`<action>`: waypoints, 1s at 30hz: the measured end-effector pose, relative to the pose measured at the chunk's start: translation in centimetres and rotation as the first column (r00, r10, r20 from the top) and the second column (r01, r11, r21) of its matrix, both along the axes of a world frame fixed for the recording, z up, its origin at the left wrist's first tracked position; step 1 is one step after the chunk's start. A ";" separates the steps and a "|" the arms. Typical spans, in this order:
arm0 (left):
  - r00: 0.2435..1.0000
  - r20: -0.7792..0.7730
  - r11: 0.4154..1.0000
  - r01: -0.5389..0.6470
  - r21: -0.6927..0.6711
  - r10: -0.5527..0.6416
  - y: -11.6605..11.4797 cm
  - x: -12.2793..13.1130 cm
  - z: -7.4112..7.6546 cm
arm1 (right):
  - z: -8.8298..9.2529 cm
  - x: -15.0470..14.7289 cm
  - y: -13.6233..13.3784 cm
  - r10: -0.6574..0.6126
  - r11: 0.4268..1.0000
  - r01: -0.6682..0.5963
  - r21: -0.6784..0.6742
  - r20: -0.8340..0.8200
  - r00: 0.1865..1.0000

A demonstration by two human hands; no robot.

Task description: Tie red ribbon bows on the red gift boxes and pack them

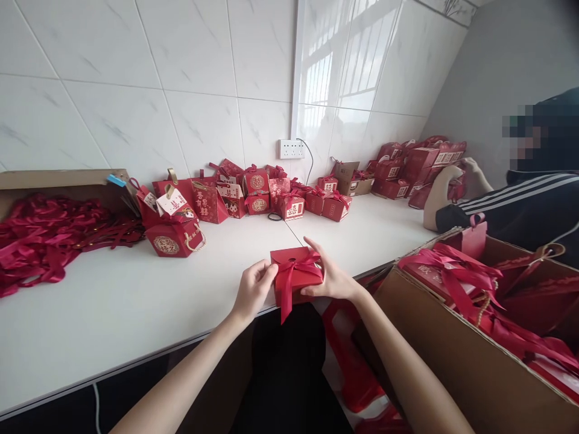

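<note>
A small red gift box [279, 295] stands at the table's front edge, its top tied with a satin ribbon bow [296, 265]. One ribbon tail hangs down the front. At the box's left upper corner, my left hand [256, 288] is closed, thumb and fingertips pressed together against it. My right hand [333, 274] grips the right side, thumb low at the front and index finger stretched up behind the bow. What the other right fingers touch is partly hidden.
Finished red boxes [257, 193] line the tiled wall. A hexagonal box [169, 238] and a heap of red ribbons [40, 235] lie left. An open carton [420, 325] of ribboned boxes stands close at right. Beyond it, a co-worker's arm [436, 196] reaches toward stacked boxes [393, 172].
</note>
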State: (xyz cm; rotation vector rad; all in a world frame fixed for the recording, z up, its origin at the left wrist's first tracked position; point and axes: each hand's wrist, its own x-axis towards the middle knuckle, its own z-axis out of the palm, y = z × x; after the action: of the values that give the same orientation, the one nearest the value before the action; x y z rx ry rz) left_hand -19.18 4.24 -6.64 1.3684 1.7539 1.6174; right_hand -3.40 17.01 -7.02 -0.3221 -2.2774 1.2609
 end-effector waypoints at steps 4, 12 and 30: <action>0.872 -0.478 0.964 0.028 0.263 0.105 -1.6 1.4 1.2 | 0.5 2.0 -2.5 -0.147 0.956 0.198 0.215 -0.230 0.962; 0.556 -0.806 0.679 0.513 0.525 0.202 -2.1 4.2 3.6 | 0.4 7.7 -5.6 -0.129 0.761 0.450 0.468 -0.571 0.811; 0.314 -0.847 0.904 0.161 -0.397 -0.428 9.5 3.2 -5.3 | 7.3 24.8 -10.6 -0.971 0.235 0.704 -0.670 -0.134 0.196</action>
State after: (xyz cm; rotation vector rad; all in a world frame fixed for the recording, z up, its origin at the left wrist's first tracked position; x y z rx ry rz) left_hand -16.03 13.74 -11.99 2.5694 1.8844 0.2571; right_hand 21.43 6.36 0.30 -1.1281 -0.8298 0.9743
